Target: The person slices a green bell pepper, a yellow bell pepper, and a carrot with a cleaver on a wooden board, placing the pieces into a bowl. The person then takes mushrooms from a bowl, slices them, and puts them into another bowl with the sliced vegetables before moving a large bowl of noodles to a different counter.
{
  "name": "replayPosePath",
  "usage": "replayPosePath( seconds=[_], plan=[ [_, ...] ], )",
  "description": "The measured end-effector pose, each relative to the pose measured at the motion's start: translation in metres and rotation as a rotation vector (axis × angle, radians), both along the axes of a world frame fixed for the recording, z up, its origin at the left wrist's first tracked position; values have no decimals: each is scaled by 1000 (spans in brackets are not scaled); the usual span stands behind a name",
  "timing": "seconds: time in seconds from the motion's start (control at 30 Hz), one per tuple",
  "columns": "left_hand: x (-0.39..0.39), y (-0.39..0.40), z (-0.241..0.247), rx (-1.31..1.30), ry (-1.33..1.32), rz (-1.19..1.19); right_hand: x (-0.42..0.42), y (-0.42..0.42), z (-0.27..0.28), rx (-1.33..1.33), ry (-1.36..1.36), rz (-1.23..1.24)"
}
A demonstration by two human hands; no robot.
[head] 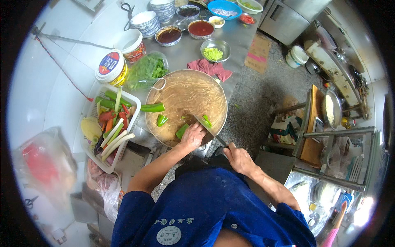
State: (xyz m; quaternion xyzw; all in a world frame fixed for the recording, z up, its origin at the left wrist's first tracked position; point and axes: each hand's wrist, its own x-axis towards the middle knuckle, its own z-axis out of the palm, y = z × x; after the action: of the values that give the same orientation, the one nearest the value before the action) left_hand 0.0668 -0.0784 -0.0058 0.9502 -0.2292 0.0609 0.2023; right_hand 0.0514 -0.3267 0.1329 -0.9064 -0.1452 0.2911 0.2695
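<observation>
My right hand [241, 159] grips the handle of a kitchen knife [205, 126], its blade angled across a round wooden chopping board [185, 89]. Beside the blade, my left hand [193, 136] presses down on a flat piece of green pepper [182, 131], its fingertips close to the steel. Cut green pepper strips [207, 121] lie on the far side of the blade. A pepper end piece [162, 120] rests on the board's left part. One longer green pepper [153, 107] lies across the board's left rim.
Left of the board stands a white plastic basket [135, 102] of vegetables. Bagged leafy greens [148, 71] touch the board's far left side. Behind it are a dark red cloth [209, 67], a metal bowl of green strips [215, 51] and sauce bowls [201, 29]. A person's arm [338, 216] shows lower right.
</observation>
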Motion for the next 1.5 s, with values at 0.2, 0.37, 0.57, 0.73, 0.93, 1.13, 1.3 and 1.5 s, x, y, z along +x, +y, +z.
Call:
replayPosePath(
  seconds=[0.2,0.37,0.57,0.73,0.93,1.13,1.3,1.5],
  plan=[
    [1,-3,3,-51,120,12,15,-4,-24,66,-64,-1],
    [-5,1,-11,-14,62,48,5,-9,-44,58,-46,-10],
    [-7,2,-13,-96,-92,10,-1,3,-6,154,-31,-28],
    [-15,8,-8,-131,-66,23,7,8,-9,125,-5,19],
    [-5,8,-25,-82,-118,-52,16,16,-47,211,4,-51],
    [-9,11,-15,-156,-71,32,4,9,-25,72,2,-5],
    [-12,15,4,-261,-60,-14,15,16,-13,103,92,-64],
    [-15,18,-7,-255,-80,-14,11,24,-30,56,85,-52]
  ],
)
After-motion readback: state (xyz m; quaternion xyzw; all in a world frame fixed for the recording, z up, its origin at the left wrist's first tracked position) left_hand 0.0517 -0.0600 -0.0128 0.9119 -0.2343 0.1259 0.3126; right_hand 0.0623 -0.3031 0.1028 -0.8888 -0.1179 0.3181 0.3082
